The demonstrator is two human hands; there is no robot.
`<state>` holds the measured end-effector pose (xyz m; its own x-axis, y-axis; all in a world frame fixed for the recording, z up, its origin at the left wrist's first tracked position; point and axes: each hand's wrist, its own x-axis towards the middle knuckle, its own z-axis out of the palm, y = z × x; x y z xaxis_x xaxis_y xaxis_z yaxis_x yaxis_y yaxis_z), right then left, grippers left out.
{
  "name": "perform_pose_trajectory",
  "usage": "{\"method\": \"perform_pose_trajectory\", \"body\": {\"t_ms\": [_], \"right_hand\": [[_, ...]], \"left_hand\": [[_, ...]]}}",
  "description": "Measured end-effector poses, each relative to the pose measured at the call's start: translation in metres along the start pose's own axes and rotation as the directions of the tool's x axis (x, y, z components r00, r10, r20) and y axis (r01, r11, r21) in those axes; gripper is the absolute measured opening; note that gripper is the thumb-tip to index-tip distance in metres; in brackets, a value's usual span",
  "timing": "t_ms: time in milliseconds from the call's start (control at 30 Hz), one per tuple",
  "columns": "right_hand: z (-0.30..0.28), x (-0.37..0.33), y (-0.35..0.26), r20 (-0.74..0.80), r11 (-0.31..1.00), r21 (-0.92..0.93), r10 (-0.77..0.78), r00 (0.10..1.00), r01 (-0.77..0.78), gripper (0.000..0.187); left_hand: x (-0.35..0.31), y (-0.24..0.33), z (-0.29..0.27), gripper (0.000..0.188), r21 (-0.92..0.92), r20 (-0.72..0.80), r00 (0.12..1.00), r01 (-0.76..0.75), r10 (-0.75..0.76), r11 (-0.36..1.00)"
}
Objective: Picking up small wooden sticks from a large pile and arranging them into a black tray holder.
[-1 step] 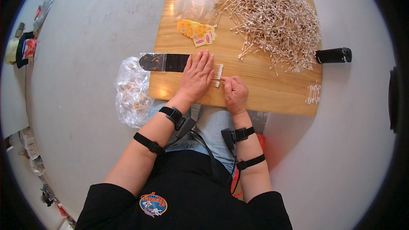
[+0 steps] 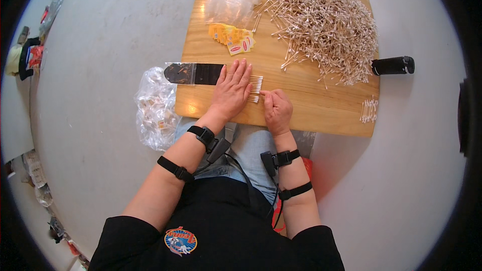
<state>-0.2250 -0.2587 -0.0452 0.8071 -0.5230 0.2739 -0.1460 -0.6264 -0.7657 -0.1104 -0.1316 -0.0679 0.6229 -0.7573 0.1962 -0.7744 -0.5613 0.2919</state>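
Observation:
My left hand (image 2: 233, 86) lies flat, fingers stretched out, over a row of cotton swabs (image 2: 256, 83) on the wooden table. White swab tips stick out past its right side; the rest of the row is covered. From under its thumb side a flat black strip (image 2: 208, 74) reaches left, its rounded end inside a clear plastic sleeve (image 2: 187, 74) and overhanging the table edge. Close against the row's right end is my right hand (image 2: 277, 109), fingers curled and thumb and forefinger pinched at the swab tips. What sits in that pinch is too small to make out.
A big heap of cotton swabs (image 2: 326, 25) covers the table's (image 2: 311, 115) far right. Clear bags (image 2: 233, 0) and yellow cards (image 2: 231, 37) lie far left. Several swabs (image 2: 369, 110) sit near the right corner, below a black cylinder (image 2: 393, 65). A filled plastic bag (image 2: 156, 110) hangs left.

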Motion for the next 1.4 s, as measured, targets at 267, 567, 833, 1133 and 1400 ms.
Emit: {"method": "perform_pose_trajectory", "body": {"t_ms": [267,567,833,1133,1400], "right_hand": [[0.001,0.000,0.003,0.027,0.997,-0.062,-0.035,0.999,0.036,0.017],[0.003,0.002,-0.003,-0.014,0.997,-0.073,0.003,1.000,-0.004,0.018],[0.005,0.002,-0.001,-0.010,0.995,-0.101,0.000,1.000,-0.001,0.019],[0.008,0.003,0.003,0.002,0.987,-0.160,0.000,1.000,0.000,0.020],[0.011,0.006,-0.003,-0.049,0.988,-0.153,0.013,0.999,-0.020,0.021]], "left_hand": [[0.000,-0.001,0.001,0.054,0.006,0.002,1.000,-0.002,0.002,1.000],[0.000,-0.001,0.002,0.054,0.005,0.009,1.000,-0.004,0.004,1.000],[0.000,-0.001,0.000,0.054,-0.005,0.024,1.000,0.002,-0.002,1.000],[0.000,-0.001,0.001,0.054,0.017,0.024,1.000,-0.005,0.004,1.000],[0.000,-0.001,0.001,0.053,-0.010,0.002,1.000,-0.003,0.003,1.000]]}}
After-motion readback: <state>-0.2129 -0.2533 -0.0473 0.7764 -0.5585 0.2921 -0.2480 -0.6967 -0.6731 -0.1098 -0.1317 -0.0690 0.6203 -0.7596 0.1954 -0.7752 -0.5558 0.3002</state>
